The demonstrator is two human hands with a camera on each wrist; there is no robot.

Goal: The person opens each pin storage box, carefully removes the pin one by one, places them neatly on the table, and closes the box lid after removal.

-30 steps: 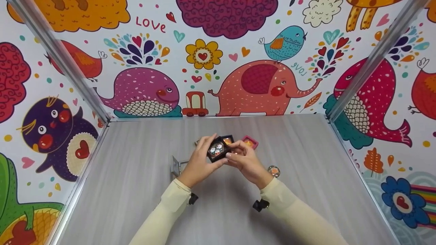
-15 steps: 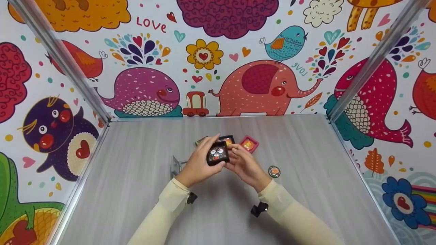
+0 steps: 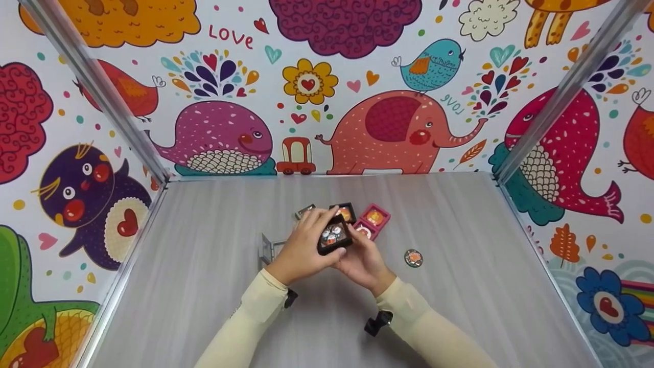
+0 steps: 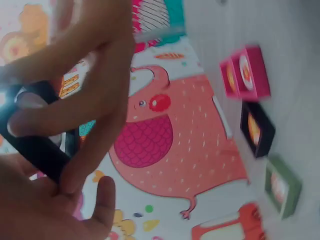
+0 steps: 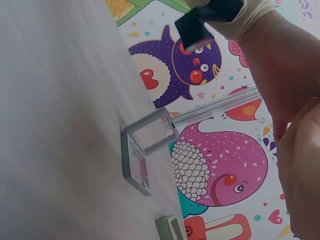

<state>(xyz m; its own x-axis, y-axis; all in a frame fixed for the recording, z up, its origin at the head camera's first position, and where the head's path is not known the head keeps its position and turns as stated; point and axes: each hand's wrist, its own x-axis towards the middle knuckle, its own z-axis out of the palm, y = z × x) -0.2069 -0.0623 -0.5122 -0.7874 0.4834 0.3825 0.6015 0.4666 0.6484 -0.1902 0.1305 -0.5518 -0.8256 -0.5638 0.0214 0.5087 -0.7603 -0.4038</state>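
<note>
Right hand (image 3: 361, 263): cupped beneath black square frame (image 3: 334, 236) at centre; fingertips partly hidden, grip cannot be told. Left hand (image 3: 301, 251): fingers curled round frame's left side. Right: round patterned metallic disc (image 3: 413, 258), design indistinct. Left: open grey hinged frame (image 3: 265, 249), partly hidden by left hand. Farther: pink double frame (image 3: 376, 216), near part partly covered; second black frame with orange disc (image 3: 350, 208), partly covered; small olive-green frame (image 3: 306, 210), contents blurred.

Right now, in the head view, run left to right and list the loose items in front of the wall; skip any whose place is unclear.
Open silver frame → small green box → held black box → pink double frame → round badge.
</note>
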